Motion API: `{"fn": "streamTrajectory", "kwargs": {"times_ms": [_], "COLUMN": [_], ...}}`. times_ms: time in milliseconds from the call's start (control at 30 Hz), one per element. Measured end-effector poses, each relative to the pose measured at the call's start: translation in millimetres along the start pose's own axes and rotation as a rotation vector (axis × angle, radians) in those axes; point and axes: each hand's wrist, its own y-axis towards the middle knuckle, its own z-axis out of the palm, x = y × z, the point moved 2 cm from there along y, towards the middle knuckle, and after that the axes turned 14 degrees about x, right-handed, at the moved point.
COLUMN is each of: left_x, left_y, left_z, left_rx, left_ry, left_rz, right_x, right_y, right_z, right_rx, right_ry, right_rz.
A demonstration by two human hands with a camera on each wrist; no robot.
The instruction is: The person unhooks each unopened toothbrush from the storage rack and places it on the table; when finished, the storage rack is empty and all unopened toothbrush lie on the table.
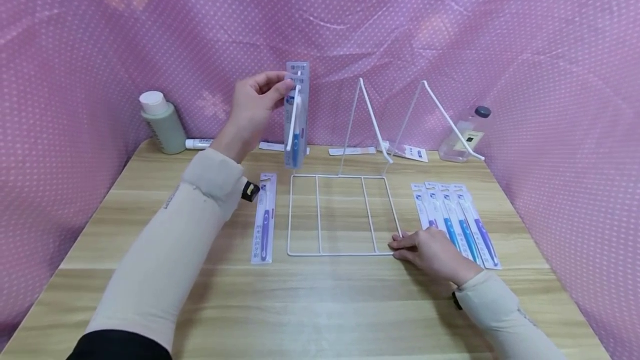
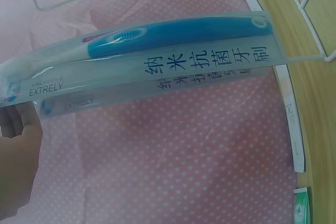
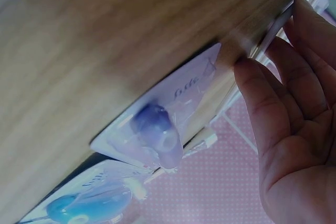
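My left hand (image 1: 255, 101) pinches a packaged blue toothbrush (image 1: 296, 121) by its top, upright. My right hand (image 1: 432, 251), fingers straight, presses the white wire rack (image 1: 340, 213) corner; packaged toothbrushes (image 1: 457, 221) lie just beyond it.

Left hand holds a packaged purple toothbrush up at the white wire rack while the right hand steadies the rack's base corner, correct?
Not quite: the packaged toothbrush pinched by the left hand is blue, as the left wrist view shows. The right hand does rest at the white wire rack base corner.
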Motion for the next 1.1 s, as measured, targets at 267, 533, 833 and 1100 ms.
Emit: {"fn": "streamTrajectory", "kwargs": {"times_ms": [267, 533, 833, 1100], "left_x": [-3.5, -5.1, -12.8, -22.5], "left_y": [-27.4, -62.5, -92.2, -109.7], "left_z": [0.2, 2.7, 10.7, 14.3], "left_rx": [0.039, 0.092, 0.152, 0.171], "left_ry": [0.024, 0.025, 0.074, 0.086], "left_rz": [0.019, 0.039, 0.069, 0.052], "right_x": [1, 1, -1, 0], "right_y": [1, 2, 1, 1], "right_z": [-1, -2, 0, 1], "right_rx": [0.004, -0.005, 0.013, 0.030], "right_ry": [0.013, 0.006, 0.012, 0.019], "right_rz": [0.001, -0.003, 0.013, 0.026]}}
